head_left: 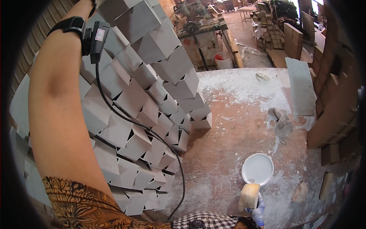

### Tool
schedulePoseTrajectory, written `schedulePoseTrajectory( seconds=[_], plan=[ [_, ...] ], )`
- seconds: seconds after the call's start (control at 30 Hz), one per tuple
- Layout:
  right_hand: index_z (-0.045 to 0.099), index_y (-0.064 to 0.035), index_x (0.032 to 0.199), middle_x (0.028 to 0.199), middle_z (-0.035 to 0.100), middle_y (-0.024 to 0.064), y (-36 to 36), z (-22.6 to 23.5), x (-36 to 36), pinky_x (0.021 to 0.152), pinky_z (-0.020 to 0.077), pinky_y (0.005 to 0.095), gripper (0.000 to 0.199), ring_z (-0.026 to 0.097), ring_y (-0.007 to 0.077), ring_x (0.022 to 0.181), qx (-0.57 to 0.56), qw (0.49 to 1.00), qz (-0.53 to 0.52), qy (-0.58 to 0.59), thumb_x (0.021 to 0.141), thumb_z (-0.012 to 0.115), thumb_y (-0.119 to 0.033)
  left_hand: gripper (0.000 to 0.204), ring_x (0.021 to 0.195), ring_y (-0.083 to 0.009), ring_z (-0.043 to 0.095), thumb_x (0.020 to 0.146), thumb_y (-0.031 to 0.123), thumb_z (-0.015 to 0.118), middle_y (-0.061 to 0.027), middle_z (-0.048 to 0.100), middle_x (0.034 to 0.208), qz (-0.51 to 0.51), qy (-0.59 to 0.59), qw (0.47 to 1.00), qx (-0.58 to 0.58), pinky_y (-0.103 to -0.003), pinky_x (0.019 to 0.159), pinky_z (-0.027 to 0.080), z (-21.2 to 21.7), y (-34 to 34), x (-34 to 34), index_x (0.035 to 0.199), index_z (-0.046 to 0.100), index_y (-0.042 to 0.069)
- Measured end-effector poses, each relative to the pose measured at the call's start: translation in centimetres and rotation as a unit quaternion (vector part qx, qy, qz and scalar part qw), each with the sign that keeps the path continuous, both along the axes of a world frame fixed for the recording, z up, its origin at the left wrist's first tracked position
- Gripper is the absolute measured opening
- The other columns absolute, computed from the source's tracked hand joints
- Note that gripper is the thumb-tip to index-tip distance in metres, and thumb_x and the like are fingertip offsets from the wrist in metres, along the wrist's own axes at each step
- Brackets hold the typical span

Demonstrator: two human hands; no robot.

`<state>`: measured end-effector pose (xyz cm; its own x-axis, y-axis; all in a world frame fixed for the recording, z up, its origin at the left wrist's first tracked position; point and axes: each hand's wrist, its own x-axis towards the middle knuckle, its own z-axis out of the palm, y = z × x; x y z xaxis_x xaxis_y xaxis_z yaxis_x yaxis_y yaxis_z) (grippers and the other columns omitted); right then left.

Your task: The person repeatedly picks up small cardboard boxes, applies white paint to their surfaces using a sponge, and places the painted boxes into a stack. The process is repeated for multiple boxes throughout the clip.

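My right hand (259, 212), in a blue-and-white glove, is low in the picture. Its fingers are closed round a pale yellow block that looks like a sponge (249, 196). Just beyond the sponge, a round white dish (258, 169) of pale liquid or paste rests on the worn tabletop (225, 152). My left arm reaches up along the left side, and the hand itself lies past the upper edge. Beside that arm rises a large stack of grey, box-like blocks (131, 99), set at angles in stepped rows.
A black cable (183, 179) runs from the device (98, 41) on my left wrist across the stack. On the table lie a crumpled grey cloth (283, 124) and a pale flat board (301, 87). Brown box-like stacks (335, 122) line the right. Behind stand a bucket (223, 60) and machinery.
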<state>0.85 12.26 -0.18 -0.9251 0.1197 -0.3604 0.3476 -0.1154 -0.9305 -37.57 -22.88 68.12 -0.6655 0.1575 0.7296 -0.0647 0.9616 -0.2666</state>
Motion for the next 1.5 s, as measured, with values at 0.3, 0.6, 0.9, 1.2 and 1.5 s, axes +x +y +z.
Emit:
schedulePoseTrajectory(
  seconds=[0.3,0.6,0.9,1.2,1.5],
  plan=[
    [0.038,-0.0047,0.135,0.125,0.053,0.0079,0.4,-0.7,-0.3,0.087,0.0505,0.0354,0.098,0.055,0.0210,0.108,0.013,0.999,-0.017,0.029,0.047,0.078,0.007,0.022,0.080,-0.0169,0.061,0.081,0.024,0.064,-0.0066,0.067,0.086,-0.122,-0.054,0.986,0.101,-0.029,0.073,0.048,-0.9,-1.5,-0.9,0.093,0.066,0.005],
    [0.037,-0.0036,0.134,0.127,0.051,0.0102,1.0,1.5,-0.2,0.095,0.0462,0.0380,0.107,0.052,0.0237,0.114,-0.094,0.994,-0.035,-0.041,0.040,0.088,-0.004,0.036,0.099,-0.0226,0.060,0.082,0.032,0.062,-0.0144,0.064,0.104,-0.203,0.233,0.949,0.054,-0.031,0.086,0.046,-5.9,-1.4,0.1,0.109,0.060,0.008],
    [0.036,-0.0024,0.135,0.124,0.053,0.0109,2.7,0.9,3.8,0.093,0.0463,0.0353,0.104,0.053,0.0228,0.111,-0.005,0.999,0.013,0.044,0.045,0.086,-0.010,0.036,0.094,-0.0273,0.061,0.079,0.035,0.061,-0.0137,0.064,0.100,-0.478,-0.305,0.823,0.033,-0.036,0.084,0.048,-34.9,11.2,17.2,0.102,0.061,0.007],
    [0.025,-0.0027,0.140,0.121,0.050,0.0239,9.4,3.9,9.1,0.097,0.0396,0.0427,0.103,0.050,0.0382,0.109,0.480,0.872,-0.086,-0.029,0.056,0.082,-0.017,0.049,0.106,-0.0324,0.056,0.088,0.044,0.055,-0.0179,0.059,0.116,-0.441,-0.730,0.519,0.055,-0.039,0.093,0.044,-52.6,15.4,29.7,0.121,0.056,0.008],
    [0.031,-0.0026,0.137,0.106,0.055,0.0241,24.7,3.0,11.5,0.086,0.0429,0.0455,0.090,0.053,0.0384,0.098,0.614,0.750,-0.232,-0.078,0.062,0.077,-0.021,0.036,0.100,-0.0160,0.054,0.087,0.027,0.062,-0.0055,0.061,0.105,-0.287,-0.752,0.358,0.473,-0.031,0.088,0.044,-56.6,22.8,33.9,0.116,0.059,0.006]
  ],
)
